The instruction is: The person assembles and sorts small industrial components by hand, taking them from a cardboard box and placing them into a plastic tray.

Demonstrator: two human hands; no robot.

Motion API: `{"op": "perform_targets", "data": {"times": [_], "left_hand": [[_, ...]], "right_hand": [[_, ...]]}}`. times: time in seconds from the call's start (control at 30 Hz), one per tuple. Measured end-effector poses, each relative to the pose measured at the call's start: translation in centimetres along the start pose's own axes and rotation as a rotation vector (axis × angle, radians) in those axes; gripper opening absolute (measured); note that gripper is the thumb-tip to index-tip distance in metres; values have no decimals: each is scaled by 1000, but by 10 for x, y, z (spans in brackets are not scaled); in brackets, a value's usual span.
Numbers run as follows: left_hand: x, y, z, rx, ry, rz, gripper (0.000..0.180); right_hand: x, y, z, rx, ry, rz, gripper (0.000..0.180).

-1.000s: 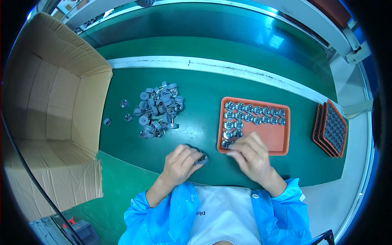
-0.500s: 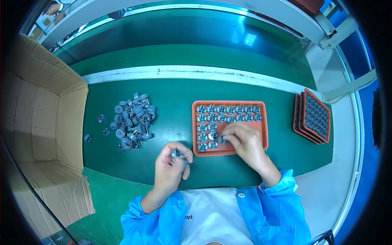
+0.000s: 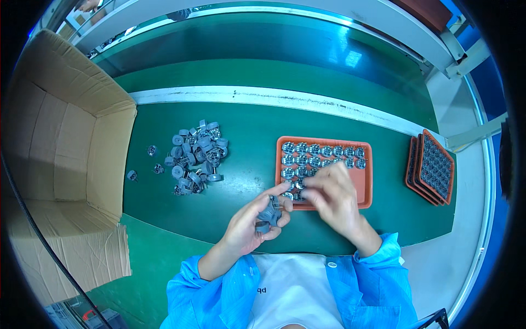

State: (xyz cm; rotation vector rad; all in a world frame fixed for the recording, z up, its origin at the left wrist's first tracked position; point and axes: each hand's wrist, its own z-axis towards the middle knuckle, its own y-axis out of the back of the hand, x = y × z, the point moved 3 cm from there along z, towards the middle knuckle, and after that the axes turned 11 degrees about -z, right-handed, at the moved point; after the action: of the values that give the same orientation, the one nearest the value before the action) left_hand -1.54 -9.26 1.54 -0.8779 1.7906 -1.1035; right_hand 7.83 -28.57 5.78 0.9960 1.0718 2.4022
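Green table (image 3: 246,181) mat, smooth and matte, bounded on the far side by a white strip (image 3: 274,98) running from 9 to 3 o'clock; beyond it a glossy green conveyor surface (image 3: 246,49) catching a light glare. An open cardboard box (image 3: 66,142) stands at 9 o'clock, flaps spread. A loose pile of small grey parts (image 3: 194,156) lies at about 10 o'clock from the hands, a few strays just beside it toward the box. An orange tray (image 3: 364,181), long axis running 9 to 3 o'clock, sits at 1 o'clock from the left hand; its far rows are filled with grey parts in neat lines. A stack of similar orange trays (image 3: 430,167) leans tilted at 3 o'clock, well apart from the first. The left hand (image 3: 252,222) hovers just in front of the tray's near-left corner, fingers curled around a few grey parts (image 3: 269,211), index finger stretched toward the tray; which way the held pieces point cannot be told. The right hand (image 3: 334,197) is over the tray's near half, fingers bunched and pointing toward 9 o'clock, tips close to the left hand's; whether they pinch a part cannot be told. Blue sleeves (image 3: 378,274) enter from 6 o'clock.
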Motion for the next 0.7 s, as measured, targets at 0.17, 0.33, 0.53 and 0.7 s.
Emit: {"op": "perform_targets", "data": {"times": [0.17,0.33,0.53,0.7], "left_hand": [[11,-16,-5,-19,-161,673,60],[7,-10,-6,71,222,260,54],[21,-8,-6,-12,353,222,48],[19,-7,-9,109,-21,792,45]], "right_hand": [[36,-4,-12,156,-14,382,30],[35,-4,-26,62,267,316,33],[35,10,-28,61,441,13,24],[-1,13,-20,-26,159,188,11]]}}
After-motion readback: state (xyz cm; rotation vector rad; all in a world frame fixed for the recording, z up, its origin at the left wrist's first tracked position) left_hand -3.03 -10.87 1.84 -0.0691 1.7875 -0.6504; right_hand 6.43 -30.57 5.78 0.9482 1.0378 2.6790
